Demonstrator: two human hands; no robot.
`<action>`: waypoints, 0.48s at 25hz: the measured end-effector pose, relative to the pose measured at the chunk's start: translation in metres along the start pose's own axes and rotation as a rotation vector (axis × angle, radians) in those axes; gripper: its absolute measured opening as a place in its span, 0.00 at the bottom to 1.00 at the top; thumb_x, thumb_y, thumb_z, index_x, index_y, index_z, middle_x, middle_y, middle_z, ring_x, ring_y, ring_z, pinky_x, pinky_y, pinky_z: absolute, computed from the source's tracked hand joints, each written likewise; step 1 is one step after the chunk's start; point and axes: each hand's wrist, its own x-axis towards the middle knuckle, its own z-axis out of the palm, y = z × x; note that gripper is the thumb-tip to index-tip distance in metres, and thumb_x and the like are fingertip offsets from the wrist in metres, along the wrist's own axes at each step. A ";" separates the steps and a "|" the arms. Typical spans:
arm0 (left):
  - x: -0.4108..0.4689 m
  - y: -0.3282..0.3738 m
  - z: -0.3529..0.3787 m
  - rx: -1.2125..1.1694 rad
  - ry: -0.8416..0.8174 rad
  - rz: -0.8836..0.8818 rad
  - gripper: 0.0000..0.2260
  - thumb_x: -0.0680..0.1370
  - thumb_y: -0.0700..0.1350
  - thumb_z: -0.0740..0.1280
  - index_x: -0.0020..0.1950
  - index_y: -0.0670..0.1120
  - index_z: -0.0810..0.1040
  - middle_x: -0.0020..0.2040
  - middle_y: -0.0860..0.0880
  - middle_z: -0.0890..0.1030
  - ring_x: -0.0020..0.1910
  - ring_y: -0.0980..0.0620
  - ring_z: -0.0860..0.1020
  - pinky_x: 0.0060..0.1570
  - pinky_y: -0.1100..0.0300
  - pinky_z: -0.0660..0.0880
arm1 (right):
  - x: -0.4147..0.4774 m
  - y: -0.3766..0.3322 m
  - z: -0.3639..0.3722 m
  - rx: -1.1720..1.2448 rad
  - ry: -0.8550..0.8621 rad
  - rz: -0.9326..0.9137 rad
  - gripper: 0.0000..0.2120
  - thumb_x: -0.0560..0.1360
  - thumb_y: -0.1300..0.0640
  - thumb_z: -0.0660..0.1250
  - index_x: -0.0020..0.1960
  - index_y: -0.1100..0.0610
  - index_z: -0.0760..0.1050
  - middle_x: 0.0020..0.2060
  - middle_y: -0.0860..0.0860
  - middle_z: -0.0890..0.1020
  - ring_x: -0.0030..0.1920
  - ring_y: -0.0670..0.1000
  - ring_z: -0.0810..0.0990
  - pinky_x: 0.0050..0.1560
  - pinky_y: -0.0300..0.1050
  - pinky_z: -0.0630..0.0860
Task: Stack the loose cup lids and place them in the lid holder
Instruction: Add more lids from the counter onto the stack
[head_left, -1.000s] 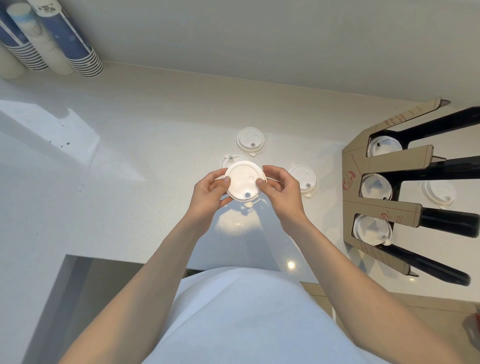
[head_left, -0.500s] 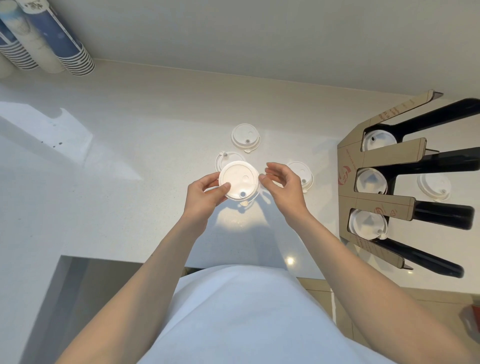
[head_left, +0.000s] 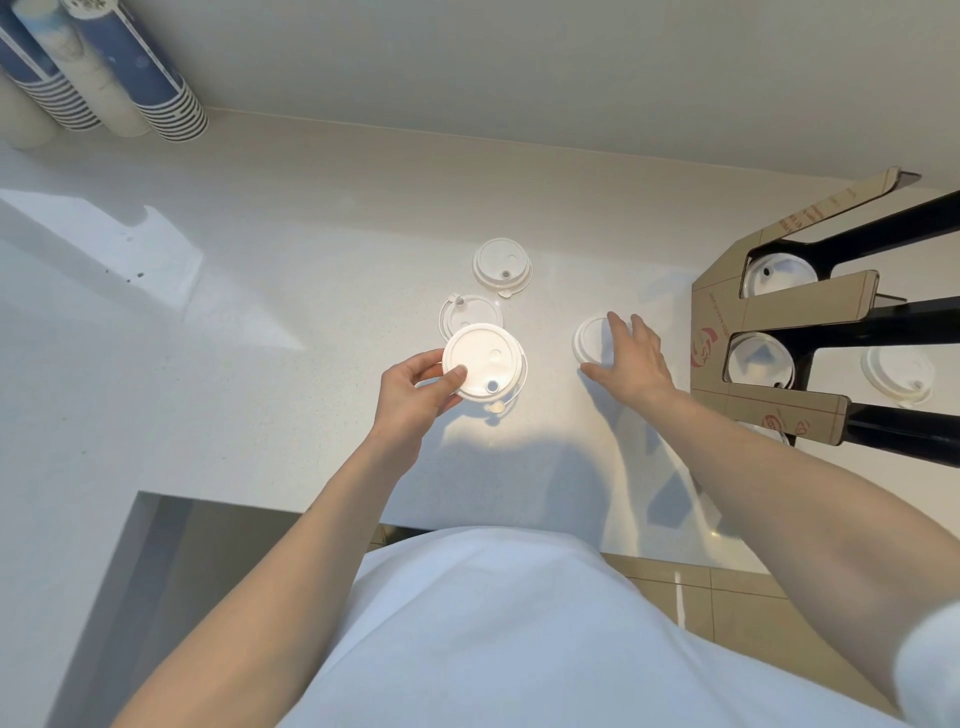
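Observation:
My left hand (head_left: 415, 392) grips a small stack of white cup lids (head_left: 483, 369) above the white counter. One loose lid (head_left: 470, 314) lies on the counter just behind the stack, partly hidden by it. Another lid (head_left: 503, 262) lies farther back. My right hand (head_left: 631, 356) rests with spread fingers on a third loose lid (head_left: 589, 340) to the right; it covers most of that lid. The cardboard lid holder (head_left: 774, 317) stands at the right with lids in its slots. One more lid (head_left: 896, 374) lies beyond the holder.
Stacks of blue and white paper cups (head_left: 130, 78) lie at the back left corner against the wall. The counter's front edge (head_left: 311, 512) runs near my body, with a dark gap at the lower left.
My right hand let go of the held stack and moved right, down onto the loose lid near the holder. My left hand keeps the stack alone.

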 end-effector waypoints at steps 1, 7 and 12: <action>0.000 0.000 0.001 -0.001 0.006 -0.003 0.17 0.76 0.38 0.73 0.64 0.39 0.80 0.61 0.39 0.83 0.60 0.43 0.83 0.57 0.54 0.82 | 0.002 0.002 -0.001 -0.015 -0.007 -0.006 0.38 0.75 0.48 0.70 0.79 0.54 0.54 0.77 0.59 0.56 0.78 0.60 0.52 0.72 0.57 0.61; -0.002 0.003 0.004 -0.015 0.014 -0.001 0.16 0.77 0.38 0.73 0.64 0.39 0.79 0.61 0.38 0.82 0.59 0.44 0.83 0.55 0.56 0.82 | 0.003 0.009 0.002 -0.091 -0.016 0.001 0.30 0.75 0.49 0.68 0.74 0.54 0.64 0.71 0.57 0.67 0.72 0.60 0.63 0.64 0.55 0.69; -0.001 0.005 0.004 -0.027 0.027 -0.005 0.17 0.76 0.37 0.73 0.65 0.38 0.78 0.61 0.36 0.82 0.60 0.42 0.82 0.56 0.55 0.82 | -0.010 0.006 0.006 0.040 0.050 -0.006 0.32 0.73 0.47 0.70 0.73 0.54 0.66 0.69 0.56 0.71 0.69 0.59 0.69 0.63 0.53 0.69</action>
